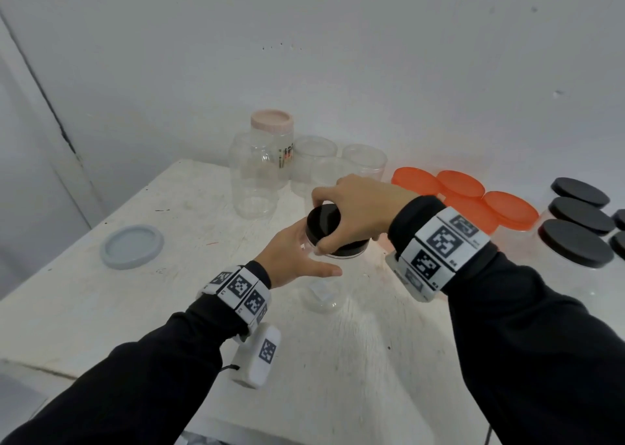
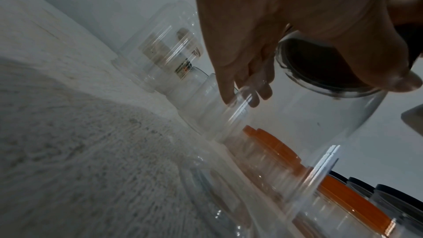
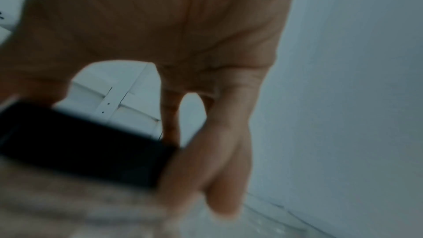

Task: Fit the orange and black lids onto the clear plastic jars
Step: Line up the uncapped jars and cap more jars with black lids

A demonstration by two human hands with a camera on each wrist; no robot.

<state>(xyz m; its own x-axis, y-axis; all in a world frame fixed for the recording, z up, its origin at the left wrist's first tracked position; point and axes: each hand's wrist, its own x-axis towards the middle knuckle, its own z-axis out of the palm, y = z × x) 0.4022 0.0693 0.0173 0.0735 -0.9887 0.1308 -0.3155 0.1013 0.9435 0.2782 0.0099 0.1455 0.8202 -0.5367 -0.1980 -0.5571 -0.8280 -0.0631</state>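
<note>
A clear plastic jar (image 1: 324, 292) stands on the white table (image 1: 169, 292) in the middle of the head view. On its mouth sits a black lid (image 1: 326, 229), which my right hand (image 1: 351, 207) grips from above, fingers and thumb curled round the rim. My left hand (image 1: 297, 255) wraps around the jar just under the lid, thumb in front. The left wrist view shows the jar (image 2: 320, 115), the lid's dark underside (image 2: 320, 64) and my left fingers (image 2: 251, 86) behind the wall. In the blurred right wrist view the black lid (image 3: 91, 151) lies between my fingers (image 3: 217, 160).
Several open clear jars (image 1: 314, 160) and one tall jar with a pink lid (image 1: 272, 123) stand at the back. Jars with orange lids (image 1: 507, 211) and with black lids (image 1: 575, 241) fill the right side. A grey lid (image 1: 132, 245) lies at the left.
</note>
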